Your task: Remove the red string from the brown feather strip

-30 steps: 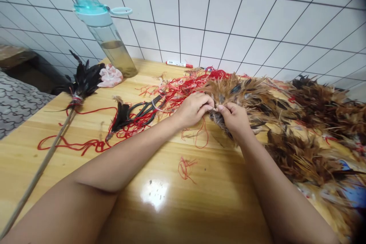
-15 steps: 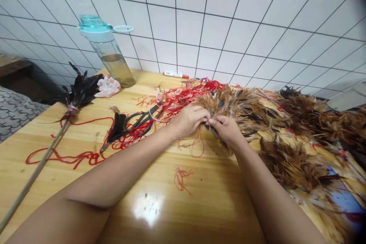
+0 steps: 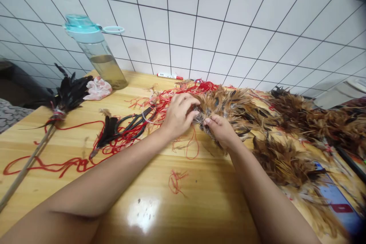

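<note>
My left hand (image 3: 177,115) and my right hand (image 3: 219,129) meet at the near end of a bundle of brown feathers (image 3: 231,106) on the wooden table (image 3: 160,213). Each hand pinches the quill end of that bundle, the fingers curled tight. Red thread (image 3: 168,101) lies tangled just behind my left hand, and a loose loop of it hangs below the hands. Black scissors (image 3: 134,124) rest in the thread to the left.
A water bottle (image 3: 100,59) with a teal lid stands at the back left beside a pink cloth (image 3: 95,88). A stick with black feathers (image 3: 61,97) lies along the left. More brown feather bundles (image 3: 303,122) cover the right side. A marker (image 3: 167,76) lies by the tiled wall.
The view has swung right and up, so everything has slid left in the picture. My left fingers have lifted and shifted their grip on the feather bundle; the right hand stays pinched.
</note>
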`<move>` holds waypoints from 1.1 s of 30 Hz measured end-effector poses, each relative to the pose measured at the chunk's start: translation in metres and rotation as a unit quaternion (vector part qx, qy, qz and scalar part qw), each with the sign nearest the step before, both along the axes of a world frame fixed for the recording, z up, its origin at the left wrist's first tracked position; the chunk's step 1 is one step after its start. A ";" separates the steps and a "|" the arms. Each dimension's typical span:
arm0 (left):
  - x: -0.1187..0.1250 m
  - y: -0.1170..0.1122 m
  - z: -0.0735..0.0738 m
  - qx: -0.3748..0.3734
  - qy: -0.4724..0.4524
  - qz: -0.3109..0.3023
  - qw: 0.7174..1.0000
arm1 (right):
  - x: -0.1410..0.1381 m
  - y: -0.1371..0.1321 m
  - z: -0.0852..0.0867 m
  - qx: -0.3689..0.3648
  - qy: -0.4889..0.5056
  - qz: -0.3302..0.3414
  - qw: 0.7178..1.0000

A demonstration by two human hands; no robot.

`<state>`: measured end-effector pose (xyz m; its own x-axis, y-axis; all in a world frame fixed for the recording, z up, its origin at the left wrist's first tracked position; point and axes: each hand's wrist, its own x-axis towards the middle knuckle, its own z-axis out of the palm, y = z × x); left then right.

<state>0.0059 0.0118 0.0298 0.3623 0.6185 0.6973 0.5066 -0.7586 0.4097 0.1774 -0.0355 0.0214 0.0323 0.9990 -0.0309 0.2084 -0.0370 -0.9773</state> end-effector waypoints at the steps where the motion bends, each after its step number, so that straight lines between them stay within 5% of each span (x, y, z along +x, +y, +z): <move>1: 0.000 0.000 0.000 -0.019 -0.016 0.014 1.000 | 0.000 0.000 0.001 -0.003 0.021 -0.006 1.000; 9: 0.010 0.000 -0.010 -0.274 -0.049 -0.099 0.955 | -0.004 0.001 -0.008 0.005 0.053 -0.017 0.998; 19: 0.012 -0.004 -0.016 -0.301 -0.063 -0.100 0.946 | -0.014 0.002 -0.022 0.087 -0.086 -0.039 0.992; 26: 0.014 -0.007 -0.019 -0.252 -0.062 -0.077 0.963 | -0.021 0.000 -0.034 0.191 -0.161 -0.111 0.962; 33: 0.014 -0.011 -0.018 -0.180 -0.042 -0.068 0.980 | -0.018 0.000 -0.032 0.209 -0.180 -0.114 0.954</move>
<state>0.0203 0.0010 0.0117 0.4098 0.7797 0.4735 0.3632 -0.6156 0.6994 0.1599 -0.0352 -0.0111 0.1834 0.8871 0.4237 0.5661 0.2571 -0.7832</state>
